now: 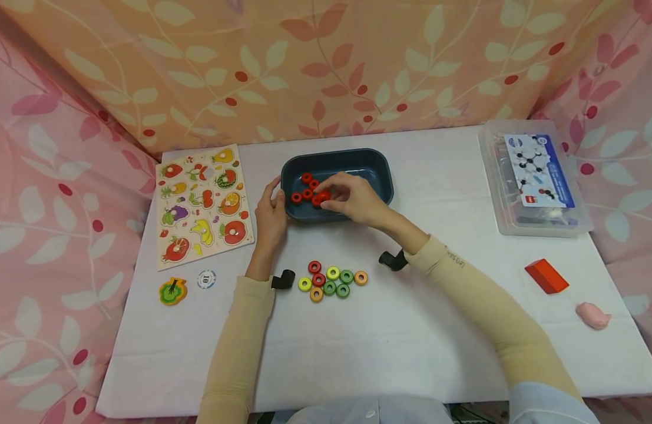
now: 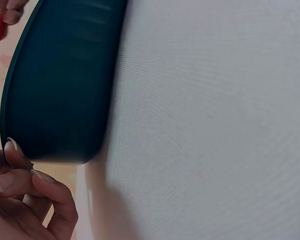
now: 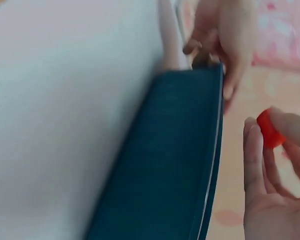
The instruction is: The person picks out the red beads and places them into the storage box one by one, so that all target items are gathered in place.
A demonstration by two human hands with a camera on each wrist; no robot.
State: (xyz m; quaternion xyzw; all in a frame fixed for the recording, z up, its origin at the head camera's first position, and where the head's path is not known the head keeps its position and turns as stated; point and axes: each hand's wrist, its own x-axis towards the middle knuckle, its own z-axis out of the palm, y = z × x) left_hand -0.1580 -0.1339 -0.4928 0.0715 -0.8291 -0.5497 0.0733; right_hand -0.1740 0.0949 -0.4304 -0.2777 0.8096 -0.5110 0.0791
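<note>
A dark teal tray (image 1: 376,176) stands toward the back of the table with several red rings (image 1: 307,194) in its left half. My left hand (image 1: 271,219) holds the tray's left end, thumb and fingers at the rim in the left wrist view. Over the tray, my right hand (image 1: 360,200) pinches a red ring (image 3: 270,130) between thumb and fingers. In front of the tray lies a loose group of rings: red (image 1: 314,267), yellow (image 1: 333,272), green (image 1: 330,288) and orange (image 1: 361,278).
Left of the tray lies a fruit puzzle board (image 1: 214,200), with a tree-shaped piece (image 1: 172,291) and a round chip (image 1: 206,279) below it. At right are a lidded plastic box (image 1: 538,176), an orange-red block (image 1: 546,276) and a pink lump (image 1: 593,315). Patterned curtains surround the table.
</note>
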